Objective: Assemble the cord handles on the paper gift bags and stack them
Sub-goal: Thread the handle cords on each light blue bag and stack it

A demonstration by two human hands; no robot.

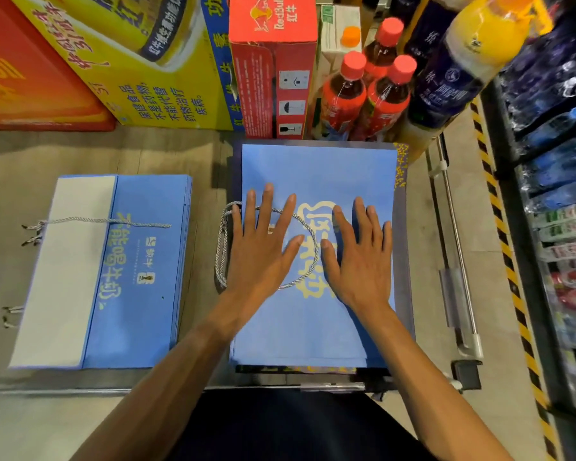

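A flat blue paper gift bag (316, 171) with pale yellow lettering lies on top of a stack in front of me. Its grey twisted cord handle (222, 247) loops out past the bag's left edge and curves back across the paper under my hands. My left hand (263, 247) lies flat on the bag with fingers spread, over the cord. My right hand (359, 257) presses flat beside it, fingers straight. To the left sits a second stack of blue and white bags (130, 271), with a grey cord (107, 221) lying across its top.
Cardboard drink cartons (273, 61) and red-capped bottles (379, 91) stand right behind the bag. A yellow carton (140, 61) fills the back left. A metal shelf rail (453, 234) and a fridge of bottles (559, 194) run along the right.
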